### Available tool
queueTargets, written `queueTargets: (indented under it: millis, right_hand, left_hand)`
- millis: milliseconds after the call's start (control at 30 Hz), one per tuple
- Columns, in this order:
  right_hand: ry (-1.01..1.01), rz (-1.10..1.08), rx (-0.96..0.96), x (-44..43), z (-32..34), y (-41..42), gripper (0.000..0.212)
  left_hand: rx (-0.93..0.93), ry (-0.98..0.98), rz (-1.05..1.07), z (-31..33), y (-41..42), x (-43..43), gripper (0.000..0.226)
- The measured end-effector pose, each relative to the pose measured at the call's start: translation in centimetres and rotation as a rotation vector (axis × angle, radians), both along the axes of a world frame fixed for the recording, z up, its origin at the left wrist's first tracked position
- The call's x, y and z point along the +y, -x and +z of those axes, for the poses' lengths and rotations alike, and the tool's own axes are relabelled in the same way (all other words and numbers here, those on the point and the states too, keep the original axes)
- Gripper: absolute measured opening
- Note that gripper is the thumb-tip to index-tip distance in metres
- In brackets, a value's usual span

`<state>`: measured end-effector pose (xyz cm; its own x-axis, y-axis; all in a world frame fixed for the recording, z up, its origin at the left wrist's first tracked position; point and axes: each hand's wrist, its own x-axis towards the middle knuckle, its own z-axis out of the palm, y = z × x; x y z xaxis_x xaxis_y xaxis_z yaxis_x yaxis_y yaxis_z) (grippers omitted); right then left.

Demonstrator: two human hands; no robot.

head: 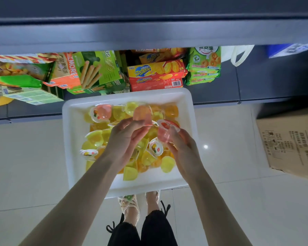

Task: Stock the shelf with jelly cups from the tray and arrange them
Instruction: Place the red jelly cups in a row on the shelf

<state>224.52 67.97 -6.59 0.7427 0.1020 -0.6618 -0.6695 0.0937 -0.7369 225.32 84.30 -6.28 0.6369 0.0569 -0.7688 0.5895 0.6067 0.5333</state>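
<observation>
A white tray (73, 121) on the floor below me holds several yellow and orange jelly cups (148, 158). Above its middle, my left hand (126, 139) pinches a pink jelly cup (142, 114) at its fingertips. My right hand (181, 148) grips another pink jelly cup (164, 131) with a red-printed lid. A third pink cup (103, 110) lies at the tray's far left. The dark shelf edge (149, 32) runs across the top of the view.
Snack boxes and biscuit packs (155, 75) crowd the low shelf just beyond the tray. A cardboard box (292, 144) stands on the floor at the right. A white bag (238, 54) sits at the back right. My feet are right behind the tray.
</observation>
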Motion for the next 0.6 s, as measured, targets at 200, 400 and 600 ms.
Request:
queueTargets:
  millis: [200,400,600]
  right_hand:
    - [-0.082,0.051,-0.054,2.0,12.2,0.4,0.056]
    - [-0.098,0.229,-0.286,4.6,27.5,-1.4,0.037]
    - [-0.129,0.389,-0.560,7.5,42.5,-3.7,0.035]
  left_hand:
    - [-0.170,-0.002,0.003,11.6,3.5,1.9,0.043]
    - [-0.405,-0.309,-0.064,27.1,4.8,4.3,0.048]
    - [-0.572,-0.594,0.082,40.4,5.4,7.1,0.054]
